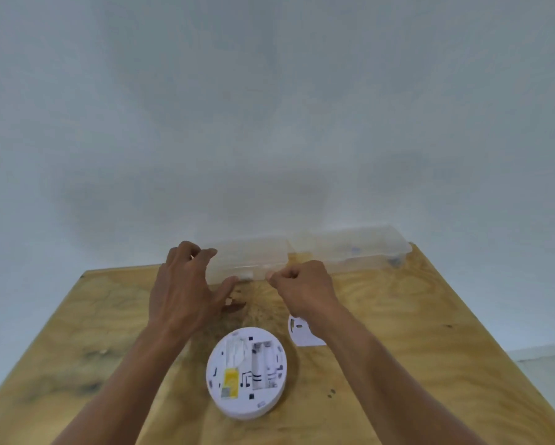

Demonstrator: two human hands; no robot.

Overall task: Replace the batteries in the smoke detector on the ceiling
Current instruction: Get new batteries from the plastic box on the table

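The white round smoke detector (246,372) lies back side up on the wooden table (398,332), its battery bay open and empty-looking, a yellow label beside it. A white mounting plate (302,332) lies to its right, partly under my right forearm. At the table's far edge stands a clear plastic box (253,256). My left hand (186,290) grips the box's left end, fingers on top and thumb at its front. My right hand (302,290) is curled at the box's front edge by the latch; the frame is too blurred to tell what it pinches.
A second clear plastic box (356,248) stands to the right against the pale wall, with small dark items at its right end. The table's right edge drops off toward a light floor (546,367).
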